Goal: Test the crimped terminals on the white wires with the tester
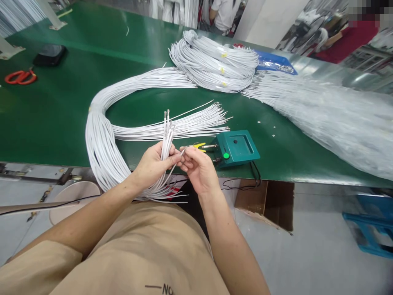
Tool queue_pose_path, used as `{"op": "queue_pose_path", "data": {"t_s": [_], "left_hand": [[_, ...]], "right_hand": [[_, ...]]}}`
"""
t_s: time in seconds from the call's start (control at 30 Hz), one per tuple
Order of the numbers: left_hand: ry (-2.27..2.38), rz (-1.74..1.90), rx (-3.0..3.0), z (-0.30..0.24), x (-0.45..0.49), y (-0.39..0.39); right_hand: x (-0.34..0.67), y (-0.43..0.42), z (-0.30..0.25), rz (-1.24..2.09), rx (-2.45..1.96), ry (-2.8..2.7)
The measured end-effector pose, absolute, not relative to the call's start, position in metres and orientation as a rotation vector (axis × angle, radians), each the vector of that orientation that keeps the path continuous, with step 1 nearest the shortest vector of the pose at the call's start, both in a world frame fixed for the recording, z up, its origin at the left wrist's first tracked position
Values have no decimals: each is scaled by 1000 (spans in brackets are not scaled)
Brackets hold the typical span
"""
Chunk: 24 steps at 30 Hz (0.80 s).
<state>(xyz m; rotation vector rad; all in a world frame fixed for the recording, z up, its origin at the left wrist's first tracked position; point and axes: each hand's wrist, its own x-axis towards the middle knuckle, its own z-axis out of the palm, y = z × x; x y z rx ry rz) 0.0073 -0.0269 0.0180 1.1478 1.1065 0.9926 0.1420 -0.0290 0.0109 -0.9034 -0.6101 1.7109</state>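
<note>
"White thin insulated wires [167, 137], a fistful with silver metal tips: where do we have them?"

"At six o'clock, just over the near edge of the green flat table [61, 114]. Our left hand [152, 164] is closed around the bunch, tips pointing up towards twelve. Our right hand [196, 166] pinches one single white wire [181, 154] near its end between thumb and forefinger."

"How do we handle that well?"

"We'd say: grip snugly with the left so the tips sit level, and hold the single one close behind its tip so it doesn't flex. The teal plastic box with a green round button [236, 148] sits just at three o'clock of our right hand, so any reach there is short."

"And how do the wires look?"

"Slim, smooth and all alike, with the tails hanging loose below the fist towards our lap. At nine o'clock they seem to run into a big white loop of the same wire [100, 139] lying on the table. Its free ends fan out at twelve o'clock of our hands. Farther at twelve lies a tied white coil [215, 61], and orange-handled scissors [20, 77] lie far off at ten."
</note>
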Motion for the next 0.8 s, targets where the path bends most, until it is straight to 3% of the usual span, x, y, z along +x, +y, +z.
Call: {"op": "queue_pose_path", "data": {"t_s": [0.27,0.8], "left_hand": [[1050,936,1180,15,7,-32],[1072,957,1183,16,9,-31]], "right_hand": [[148,-17,24,1740,-1020,-766],[152,-29,8,1841,-885,-547]]}}
